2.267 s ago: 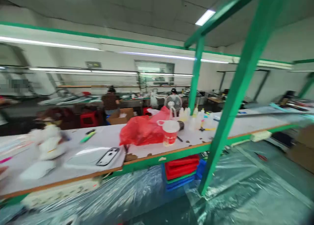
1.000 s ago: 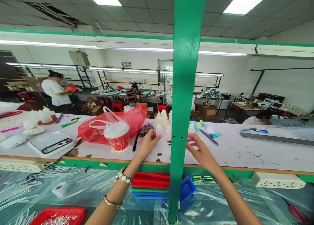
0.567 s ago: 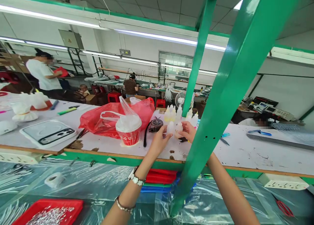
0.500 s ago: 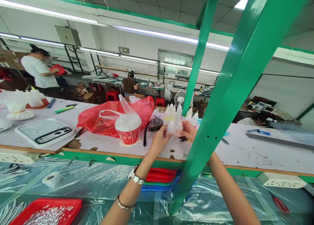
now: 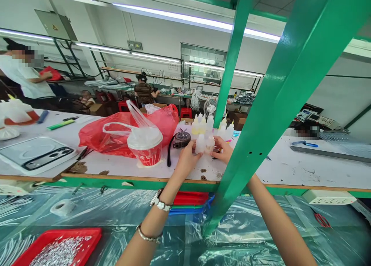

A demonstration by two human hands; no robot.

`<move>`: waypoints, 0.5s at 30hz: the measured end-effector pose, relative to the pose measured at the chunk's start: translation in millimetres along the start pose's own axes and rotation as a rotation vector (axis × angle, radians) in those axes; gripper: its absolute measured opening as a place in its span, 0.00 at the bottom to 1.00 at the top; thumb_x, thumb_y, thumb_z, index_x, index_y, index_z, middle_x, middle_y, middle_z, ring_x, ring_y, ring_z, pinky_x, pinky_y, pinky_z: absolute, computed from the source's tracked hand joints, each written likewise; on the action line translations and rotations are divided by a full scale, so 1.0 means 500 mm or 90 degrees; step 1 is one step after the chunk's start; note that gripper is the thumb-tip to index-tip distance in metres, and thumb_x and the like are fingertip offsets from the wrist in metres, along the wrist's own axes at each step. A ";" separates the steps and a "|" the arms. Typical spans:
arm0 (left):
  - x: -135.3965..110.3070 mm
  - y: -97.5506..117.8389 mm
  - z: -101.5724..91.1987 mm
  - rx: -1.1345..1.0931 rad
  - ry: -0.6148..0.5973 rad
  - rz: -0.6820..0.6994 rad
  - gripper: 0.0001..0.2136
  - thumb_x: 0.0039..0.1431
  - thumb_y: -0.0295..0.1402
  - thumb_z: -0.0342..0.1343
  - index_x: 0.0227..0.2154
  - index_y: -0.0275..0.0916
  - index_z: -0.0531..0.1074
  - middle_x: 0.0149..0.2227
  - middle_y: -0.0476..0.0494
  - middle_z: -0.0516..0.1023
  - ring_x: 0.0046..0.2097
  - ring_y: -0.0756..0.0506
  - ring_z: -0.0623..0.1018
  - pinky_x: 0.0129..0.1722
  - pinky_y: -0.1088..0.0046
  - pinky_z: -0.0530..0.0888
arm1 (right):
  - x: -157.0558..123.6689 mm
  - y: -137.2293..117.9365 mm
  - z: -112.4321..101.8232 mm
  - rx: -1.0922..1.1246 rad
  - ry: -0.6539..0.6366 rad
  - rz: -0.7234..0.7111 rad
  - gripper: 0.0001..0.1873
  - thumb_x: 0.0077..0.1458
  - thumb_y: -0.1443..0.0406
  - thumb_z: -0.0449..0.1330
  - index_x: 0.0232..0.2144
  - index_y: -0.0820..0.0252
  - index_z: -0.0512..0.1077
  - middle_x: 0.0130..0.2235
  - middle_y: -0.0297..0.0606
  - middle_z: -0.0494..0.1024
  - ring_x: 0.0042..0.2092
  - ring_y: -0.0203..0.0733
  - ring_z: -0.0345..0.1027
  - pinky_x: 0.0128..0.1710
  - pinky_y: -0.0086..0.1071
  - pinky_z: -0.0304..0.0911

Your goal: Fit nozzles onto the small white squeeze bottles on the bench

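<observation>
Both my arms reach up to a white bench [image 5: 290,173]. My left hand [image 5: 186,160], with a watch and a bracelet on its wrist, closes its fingers on a small translucent plastic bottle [image 5: 199,144]. My right hand [image 5: 222,150] reaches past a green slanted post [image 5: 272,92] and grips a second small bottle [image 5: 210,142] right beside the first. Several more bottles with yellow tips [image 5: 210,124] stand just behind them.
A red plastic bag [image 5: 113,136], a bagged red cup [image 5: 145,147] and a black round device [image 5: 181,138] sit left of my hands. A phone case lies on a white tray [image 5: 34,157]. A red tray of metal parts [image 5: 55,250] and stacked bins [image 5: 191,201] are below. People work in the background.
My hands came together from apart onto the small bottles. The view swung left and tilted, so the green post now crosses in front of my right arm.
</observation>
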State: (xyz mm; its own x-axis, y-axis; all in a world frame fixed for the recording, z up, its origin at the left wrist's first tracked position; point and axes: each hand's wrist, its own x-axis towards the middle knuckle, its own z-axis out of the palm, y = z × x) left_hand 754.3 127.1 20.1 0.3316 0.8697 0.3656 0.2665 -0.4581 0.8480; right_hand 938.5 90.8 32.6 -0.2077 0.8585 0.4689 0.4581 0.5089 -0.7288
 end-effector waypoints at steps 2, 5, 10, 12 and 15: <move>0.001 -0.001 0.002 0.005 0.004 0.000 0.12 0.63 0.34 0.56 0.46 0.35 0.69 0.43 0.43 0.75 0.42 0.44 0.77 0.42 0.61 0.76 | 0.002 0.002 0.005 -0.014 0.011 0.005 0.17 0.63 0.62 0.58 0.53 0.58 0.66 0.54 0.44 0.70 0.48 0.48 0.69 0.46 0.46 0.68; 0.002 -0.001 0.002 0.014 0.008 0.002 0.12 0.63 0.34 0.56 0.46 0.35 0.69 0.43 0.43 0.75 0.42 0.44 0.77 0.42 0.61 0.76 | 0.008 -0.001 0.009 -0.039 0.037 0.011 0.15 0.63 0.62 0.58 0.51 0.58 0.68 0.51 0.43 0.71 0.46 0.46 0.70 0.45 0.45 0.69; 0.000 -0.001 -0.005 0.042 -0.006 0.013 0.12 0.62 0.34 0.56 0.45 0.34 0.70 0.42 0.43 0.75 0.42 0.44 0.77 0.43 0.61 0.76 | -0.028 -0.023 -0.020 -0.094 0.101 0.010 0.14 0.63 0.62 0.58 0.49 0.60 0.69 0.49 0.42 0.73 0.45 0.46 0.71 0.44 0.45 0.69; 0.002 -0.004 -0.007 0.054 -0.012 0.015 0.11 0.62 0.34 0.56 0.45 0.34 0.70 0.42 0.43 0.75 0.42 0.44 0.77 0.43 0.60 0.75 | -0.076 -0.033 -0.056 -0.125 0.126 0.014 0.13 0.63 0.62 0.58 0.48 0.60 0.70 0.48 0.42 0.73 0.45 0.46 0.71 0.44 0.45 0.68; 0.007 -0.011 -0.008 0.070 -0.019 0.018 0.11 0.62 0.33 0.57 0.45 0.34 0.70 0.41 0.44 0.75 0.42 0.44 0.77 0.44 0.59 0.75 | -0.169 -0.040 -0.133 -0.180 0.193 0.043 0.16 0.61 0.61 0.60 0.50 0.60 0.68 0.48 0.42 0.72 0.46 0.47 0.70 0.46 0.46 0.67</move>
State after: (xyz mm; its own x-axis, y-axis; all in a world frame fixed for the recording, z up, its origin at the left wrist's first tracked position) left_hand 750.6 133.6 18.0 0.3673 0.8510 0.3754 0.3531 -0.5010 0.7901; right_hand 1004.3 3.8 40.9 0.0758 0.8099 0.5816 0.6896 0.3787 -0.6173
